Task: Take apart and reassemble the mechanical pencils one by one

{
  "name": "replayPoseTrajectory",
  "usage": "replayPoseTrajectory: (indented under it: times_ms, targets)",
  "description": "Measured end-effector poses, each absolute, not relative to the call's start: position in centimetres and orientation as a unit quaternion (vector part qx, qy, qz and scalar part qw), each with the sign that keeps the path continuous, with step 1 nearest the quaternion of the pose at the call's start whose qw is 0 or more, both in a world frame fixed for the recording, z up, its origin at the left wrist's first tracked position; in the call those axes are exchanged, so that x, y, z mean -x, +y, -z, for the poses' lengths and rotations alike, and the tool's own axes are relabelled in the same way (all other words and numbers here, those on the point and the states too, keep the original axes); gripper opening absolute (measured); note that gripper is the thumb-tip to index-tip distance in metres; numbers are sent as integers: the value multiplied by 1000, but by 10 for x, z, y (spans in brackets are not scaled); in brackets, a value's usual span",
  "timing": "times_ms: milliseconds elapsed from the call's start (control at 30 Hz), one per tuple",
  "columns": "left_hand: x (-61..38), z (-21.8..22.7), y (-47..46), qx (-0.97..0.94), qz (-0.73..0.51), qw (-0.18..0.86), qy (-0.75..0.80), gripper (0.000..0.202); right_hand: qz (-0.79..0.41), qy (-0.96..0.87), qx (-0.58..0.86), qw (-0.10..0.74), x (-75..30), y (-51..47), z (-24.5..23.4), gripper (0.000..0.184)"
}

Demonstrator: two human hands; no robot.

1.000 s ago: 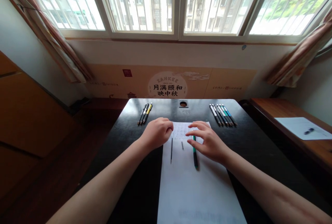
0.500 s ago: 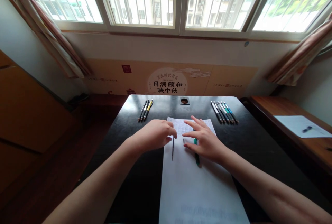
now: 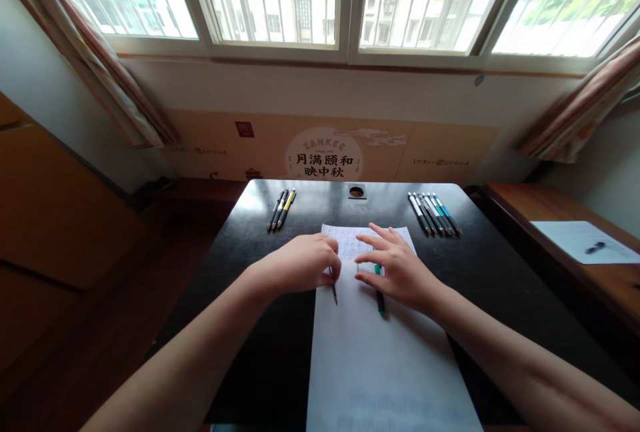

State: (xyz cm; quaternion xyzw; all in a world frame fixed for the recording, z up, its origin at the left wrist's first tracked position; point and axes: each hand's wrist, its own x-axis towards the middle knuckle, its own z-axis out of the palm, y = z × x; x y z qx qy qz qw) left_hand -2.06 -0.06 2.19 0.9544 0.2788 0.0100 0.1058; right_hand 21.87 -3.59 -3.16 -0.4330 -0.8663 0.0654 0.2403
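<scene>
My left hand (image 3: 313,262) pinches a thin dark pen refill (image 3: 335,295) between thumb and fingers, its tip pointing down toward me over a long white sheet of paper (image 3: 370,365). To the right, my right hand (image 3: 395,265) is spread with fingers apart, partly covering a green and black pen barrel (image 3: 381,302) that lies on the sheet. Just by its fingertips is a small thin greyish piece (image 3: 357,269), too small to name. Small print covers the far end of the paper.
On the black table (image 3: 240,345), several pens (image 3: 434,214) lie in a row at the back right and three pens (image 3: 281,209) at the back left. A square-rimmed hole (image 3: 357,191) is at the far edge. A side desk (image 3: 555,209) holds another sheet (image 3: 583,239).
The refill in my left hand has tilted, its upper end now farther left and its tip slightly right. My right hand stays spread over the green pen barrel.
</scene>
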Motion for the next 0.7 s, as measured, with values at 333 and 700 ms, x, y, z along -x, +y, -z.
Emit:
replayPoseTrajectory:
  times_ms: [333,700]
  targets:
    - [11,-9,-2,-956,-47,24,288,11,-348,-722,452,392,-241,-34,14,36]
    - [10,-8,6,-916,-248,34,314,17,-451,-648,440,428,-243,-26,18,24]
